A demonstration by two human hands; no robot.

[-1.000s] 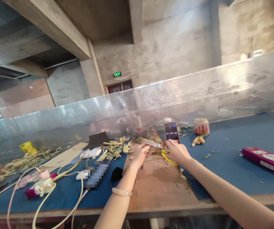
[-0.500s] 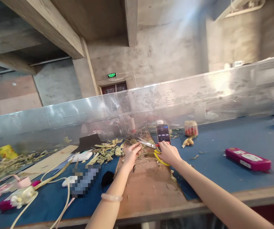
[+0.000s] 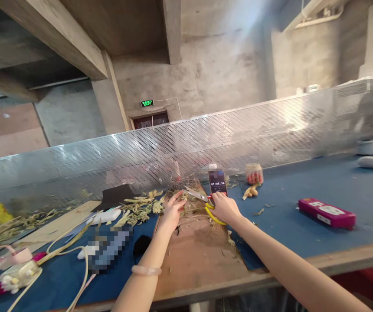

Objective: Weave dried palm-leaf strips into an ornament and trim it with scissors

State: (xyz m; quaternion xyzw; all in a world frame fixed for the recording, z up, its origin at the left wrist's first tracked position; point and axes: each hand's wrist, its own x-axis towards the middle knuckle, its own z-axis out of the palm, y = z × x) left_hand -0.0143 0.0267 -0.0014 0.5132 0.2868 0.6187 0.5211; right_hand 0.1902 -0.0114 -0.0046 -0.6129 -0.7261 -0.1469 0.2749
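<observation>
My right hand (image 3: pixel 224 207) is closed round the handles of a pair of scissors (image 3: pixel 199 196) with yellow and red grips. Their steel blades point left and away from me, slightly apart. Close beside the blade tips is my left hand (image 3: pixel 172 213), its fingers bent round a small piece of dried plant (image 3: pixel 184 197); the fingers partly cover it. Both hands are above a brown board (image 3: pixel 199 255) strewn with plant scraps. A heap of dried stems (image 3: pixel 189 183) lies at the far end of the board.
A phone (image 3: pixel 218 183) showing a timer stands behind my right hand, near a jar (image 3: pixel 254 174). Dried plants (image 3: pixel 144 207) lie on the left, with cables and a power bank-like white object (image 3: pixel 108 215). A magenta box (image 3: pixel 327 212) sits right. A perforated metal panel (image 3: pixel 254 134) runs behind.
The view has shifted a little, so most things sit farther left. My left fingers have lifted and spread slightly near the blades. The scissors remain in my right hand.
</observation>
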